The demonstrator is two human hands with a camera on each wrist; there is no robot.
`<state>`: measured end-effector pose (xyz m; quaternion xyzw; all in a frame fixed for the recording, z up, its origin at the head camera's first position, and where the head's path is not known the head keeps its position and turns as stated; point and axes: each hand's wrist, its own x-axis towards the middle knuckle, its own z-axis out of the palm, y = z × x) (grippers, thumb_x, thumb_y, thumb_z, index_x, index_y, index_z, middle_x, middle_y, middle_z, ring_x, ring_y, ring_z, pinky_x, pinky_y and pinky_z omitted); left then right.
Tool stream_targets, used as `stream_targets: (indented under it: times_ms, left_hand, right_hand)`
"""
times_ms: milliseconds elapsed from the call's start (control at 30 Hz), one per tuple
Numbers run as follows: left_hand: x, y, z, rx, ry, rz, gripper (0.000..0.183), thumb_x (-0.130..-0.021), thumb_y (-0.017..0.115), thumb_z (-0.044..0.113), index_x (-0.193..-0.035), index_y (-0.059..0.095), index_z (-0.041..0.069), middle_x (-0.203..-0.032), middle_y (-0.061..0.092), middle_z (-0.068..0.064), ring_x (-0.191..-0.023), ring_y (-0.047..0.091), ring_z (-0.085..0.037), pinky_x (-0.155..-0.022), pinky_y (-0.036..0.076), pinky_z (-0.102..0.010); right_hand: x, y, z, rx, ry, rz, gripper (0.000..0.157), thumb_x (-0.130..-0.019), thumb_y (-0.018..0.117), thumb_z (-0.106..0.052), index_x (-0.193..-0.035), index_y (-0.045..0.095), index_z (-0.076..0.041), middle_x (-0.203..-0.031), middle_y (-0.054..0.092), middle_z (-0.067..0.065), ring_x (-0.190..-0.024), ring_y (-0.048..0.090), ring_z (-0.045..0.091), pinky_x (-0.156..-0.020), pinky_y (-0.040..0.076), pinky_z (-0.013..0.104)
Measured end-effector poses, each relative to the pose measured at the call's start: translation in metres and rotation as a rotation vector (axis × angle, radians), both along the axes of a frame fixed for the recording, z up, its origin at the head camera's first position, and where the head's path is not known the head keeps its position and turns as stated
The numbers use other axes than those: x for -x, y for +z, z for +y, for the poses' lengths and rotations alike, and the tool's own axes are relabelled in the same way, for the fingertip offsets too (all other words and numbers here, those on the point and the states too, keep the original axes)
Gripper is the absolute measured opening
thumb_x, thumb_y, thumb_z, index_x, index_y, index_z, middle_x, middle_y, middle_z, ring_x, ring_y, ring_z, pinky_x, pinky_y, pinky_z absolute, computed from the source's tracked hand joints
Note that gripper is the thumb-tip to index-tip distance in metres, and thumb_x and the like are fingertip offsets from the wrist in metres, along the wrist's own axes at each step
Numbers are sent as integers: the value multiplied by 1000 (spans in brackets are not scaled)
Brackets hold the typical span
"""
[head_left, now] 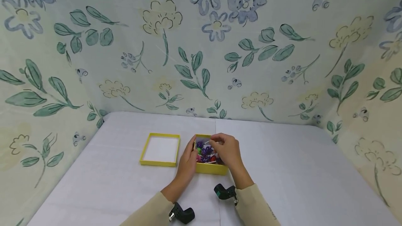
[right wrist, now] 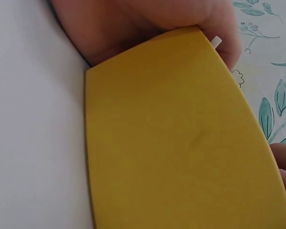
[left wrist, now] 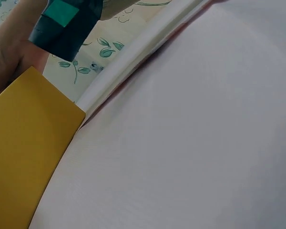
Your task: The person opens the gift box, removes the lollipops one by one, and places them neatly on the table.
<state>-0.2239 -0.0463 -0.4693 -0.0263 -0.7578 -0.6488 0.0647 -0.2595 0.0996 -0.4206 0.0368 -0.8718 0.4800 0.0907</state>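
Note:
A yellow box [head_left: 211, 169] without its cover stands on the white table, filled with several lollipops [head_left: 206, 151] in purple, red and green wrappers. My left hand [head_left: 187, 158] grips the box's left wall, thumb along the rim. Over the box's right side, my right hand [head_left: 228, 149] pinches a lollipop by its white stick, thumb and forefinger together; the stick's end [right wrist: 217, 42] pokes out above the rim in the right wrist view. In the left wrist view the box's yellow side [left wrist: 33, 152] hides most of the hand behind it.
The box's lid [head_left: 160, 164], yellow-rimmed and white inside, lies to the left of the box. A white cloth [head_left: 282, 170] covers the table. Behind and on both sides hangs a floral curtain [head_left: 194, 44]. Black wrist cameras [head_left: 224, 191] sit on both sleeves.

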Motion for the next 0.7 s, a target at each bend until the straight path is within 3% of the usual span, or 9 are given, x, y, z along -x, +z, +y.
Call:
stream_targets:
  times_ms: [233,367,700]
  left_hand:
    - [1,0,0,-5,-10,23,51,-102,33,17,-153,27,23,-157,26,6,-144,22,-19,-116,20,-46]
    - [0,1,0,-15,-29,38,52,-102,33,15,-153,27,22,-157,26,3,-144,22,-22,-116,20,-48]
    - [3,-1,-1,3,-9,18,52,-102,34,17,-153,28,26,-156,27,10,-144,23,-15,-116,21,-44]
  right_hand:
    - [0,4,-2,-102,31,22,18,-86,72,-19,-100,75,-9,-89,72,3,-59,60,13,-53,54,26]
    - [-1,6,-3,-103,38,-8,18,-86,72,-19,-101,74,-9,-89,73,5,-51,59,17,-45,51,26]
    - [1,7,-8,-139,50,-6,17,-87,70,-16,-101,75,-8,-88,73,5,-46,56,14,-44,49,24]
